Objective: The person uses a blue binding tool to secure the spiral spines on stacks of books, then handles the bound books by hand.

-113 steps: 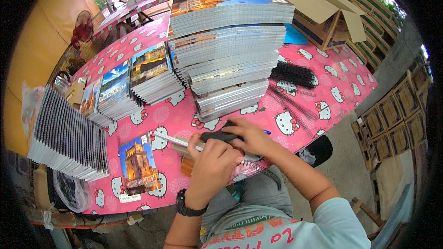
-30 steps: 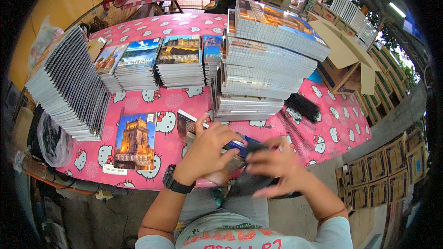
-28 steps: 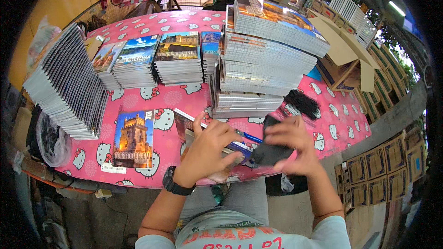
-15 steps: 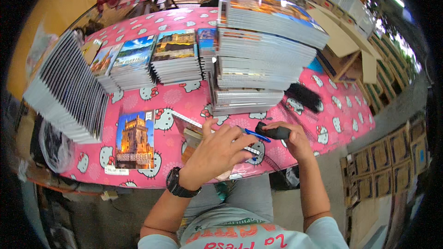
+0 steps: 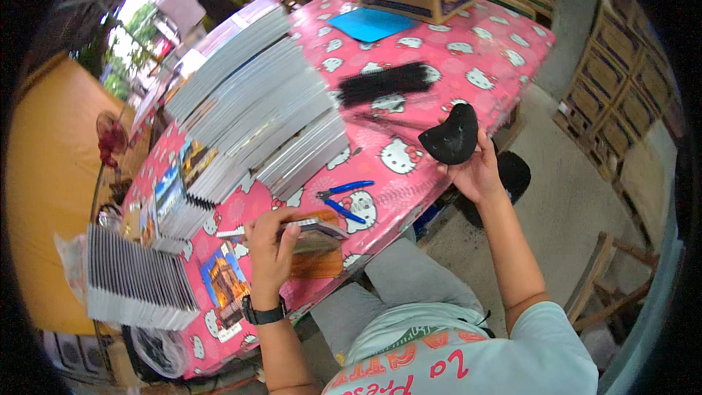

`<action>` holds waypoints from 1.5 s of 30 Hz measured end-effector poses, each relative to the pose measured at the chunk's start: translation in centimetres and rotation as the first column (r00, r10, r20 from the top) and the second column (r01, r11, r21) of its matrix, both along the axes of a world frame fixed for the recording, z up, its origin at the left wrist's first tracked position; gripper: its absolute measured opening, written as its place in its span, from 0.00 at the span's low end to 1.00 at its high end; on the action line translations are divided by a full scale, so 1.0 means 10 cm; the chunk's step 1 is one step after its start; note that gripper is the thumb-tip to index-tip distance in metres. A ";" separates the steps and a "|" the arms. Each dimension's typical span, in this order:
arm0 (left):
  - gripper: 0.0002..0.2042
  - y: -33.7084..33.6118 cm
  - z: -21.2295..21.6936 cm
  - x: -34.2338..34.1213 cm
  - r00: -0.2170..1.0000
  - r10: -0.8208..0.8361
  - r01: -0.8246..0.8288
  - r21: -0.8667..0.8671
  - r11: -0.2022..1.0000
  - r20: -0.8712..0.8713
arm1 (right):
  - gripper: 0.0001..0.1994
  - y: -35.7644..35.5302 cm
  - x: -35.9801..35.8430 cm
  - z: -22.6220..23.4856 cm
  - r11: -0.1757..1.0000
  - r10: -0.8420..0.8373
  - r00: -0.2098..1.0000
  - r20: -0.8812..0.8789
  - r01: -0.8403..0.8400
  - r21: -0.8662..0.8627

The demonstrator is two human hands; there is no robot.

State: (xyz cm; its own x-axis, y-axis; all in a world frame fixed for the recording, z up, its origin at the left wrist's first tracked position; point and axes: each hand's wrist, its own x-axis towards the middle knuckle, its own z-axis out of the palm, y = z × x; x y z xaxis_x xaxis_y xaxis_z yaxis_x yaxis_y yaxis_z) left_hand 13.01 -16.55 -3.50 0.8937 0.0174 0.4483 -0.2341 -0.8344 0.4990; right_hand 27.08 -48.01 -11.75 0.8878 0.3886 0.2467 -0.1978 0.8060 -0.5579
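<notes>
While the left hand point(image 5: 272, 249) is on the book point(image 5: 325, 227): it holds the edge with the thumb above, at the near left side of the blue pliers point(image 5: 351, 187).
Right hand point(image 5: 475, 175): it grips a black curved piece point(image 5: 450, 137), to the right of the pliers.
Black coils point(image 5: 385, 84): they lie on the worktop point(image 5: 504, 91), beyond the pliers.
Book pages: best kept even, I judge, under light thumb pressure, well clear of the pliers' spread handles.

Black curved object point(image 5: 450, 137), raised in right fingers point(image 5: 485, 149), thin book point(image 5: 325, 227), partly hidden, in left fingers point(image 5: 268, 230)
</notes>
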 end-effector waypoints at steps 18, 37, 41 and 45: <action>0.07 0.15 -0.11 0.05 1.000 -0.001 0.002 0.039 0.999 -0.029 | 0.32 -0.46 -0.36 -0.32 0.988 -0.013 0.997 -0.078 0.025 0.153; 0.17 0.15 0.01 -0.09 0.991 0.074 -0.080 0.047 0.996 0.108 | 0.26 1.40 0.43 1.08 0.445 0.766 0.522 0.375 -0.009 -0.895; 0.12 0.39 -0.12 -0.18 0.982 0.154 -0.157 0.014 0.988 0.111 | 0.24 1.57 0.12 0.83 0.534 0.734 0.541 0.411 -0.085 -0.841; 0.13 0.40 -0.20 -0.14 0.963 0.141 -0.143 -0.009 0.990 0.230 | 0.21 1.56 0.21 0.57 0.599 0.588 0.625 0.514 0.090 -0.795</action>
State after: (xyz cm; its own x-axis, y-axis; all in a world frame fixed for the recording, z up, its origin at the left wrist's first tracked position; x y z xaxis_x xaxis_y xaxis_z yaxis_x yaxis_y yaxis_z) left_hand 11.61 -12.56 -5.52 0.7553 0.1325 0.6418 -0.2204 -0.8710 0.4391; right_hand 29.21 -32.38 -6.04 0.3983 0.8889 0.2263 0.3817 0.0637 -0.9221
